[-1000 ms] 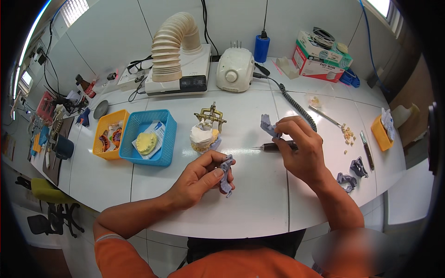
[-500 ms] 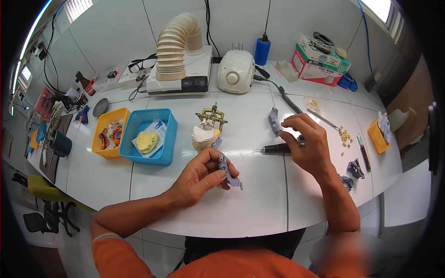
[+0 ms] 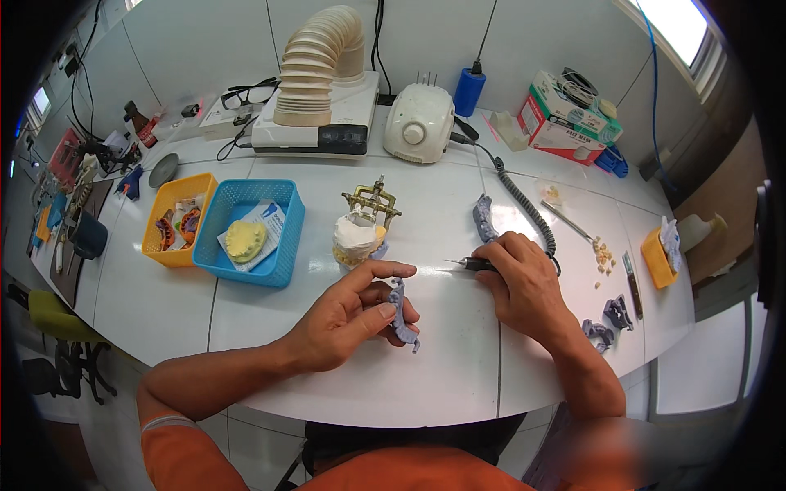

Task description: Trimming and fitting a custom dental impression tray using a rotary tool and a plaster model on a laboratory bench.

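Left grip on purple-grey piece, white tabletop below, pale wall beyond.

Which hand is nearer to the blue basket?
Left. The left hand is to the right of the blue basket and closer to the person; the right hand is much farther right, at the black tool.

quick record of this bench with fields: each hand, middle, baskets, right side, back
left hand: pinching a grey-purple arch-shaped piece
right hand: at the dark handpiece; grip firmness unclear
middle: brass-coloured hinged frame with white plaster
baskets: blue basket holding a yellow dental model; orange-yellow basket left of it
right side: knife, two more grey-purple pieces
back: white control box with front knob
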The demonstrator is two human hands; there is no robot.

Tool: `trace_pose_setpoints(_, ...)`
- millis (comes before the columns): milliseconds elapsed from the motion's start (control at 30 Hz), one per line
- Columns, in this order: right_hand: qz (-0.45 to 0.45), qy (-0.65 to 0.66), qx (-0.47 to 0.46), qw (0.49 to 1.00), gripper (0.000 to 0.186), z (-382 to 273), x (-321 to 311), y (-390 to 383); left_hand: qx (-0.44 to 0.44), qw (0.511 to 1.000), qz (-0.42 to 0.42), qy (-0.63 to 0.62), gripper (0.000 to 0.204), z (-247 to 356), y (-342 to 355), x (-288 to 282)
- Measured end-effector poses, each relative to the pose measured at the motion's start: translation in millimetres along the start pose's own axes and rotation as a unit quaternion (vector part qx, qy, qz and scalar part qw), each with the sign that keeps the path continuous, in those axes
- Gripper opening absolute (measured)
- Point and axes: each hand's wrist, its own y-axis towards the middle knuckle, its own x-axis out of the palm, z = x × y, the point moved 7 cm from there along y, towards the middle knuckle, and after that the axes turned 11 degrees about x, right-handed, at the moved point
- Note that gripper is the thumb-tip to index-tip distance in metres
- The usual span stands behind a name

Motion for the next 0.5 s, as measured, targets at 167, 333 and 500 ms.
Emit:
trace_pose_setpoints(167, -0.011, 0.069, 0.015, 0.997, 0.026, -17.6, -1.9, -6.1, 0.001, 0.999, 0.009, 0.047, 0.051, -4.2, -1.0, -0.7)
trace_pose_setpoints(333, -0.046, 0.055, -0.05, 0.996, 0.028, -42.3, -3.5, -16.4, -0.035, 0.995, 0.047, 0.083, 0.052, -1.3, -3.3, 0.0)
trace_pose_setpoints(500, -0.078, 0.056, -0.045, 0.994, 0.029, -40.8, 7.9, -15.6, -0.016, 0.979, 0.012, 0.202, 0.045, 3.3, -2.9, -0.7)
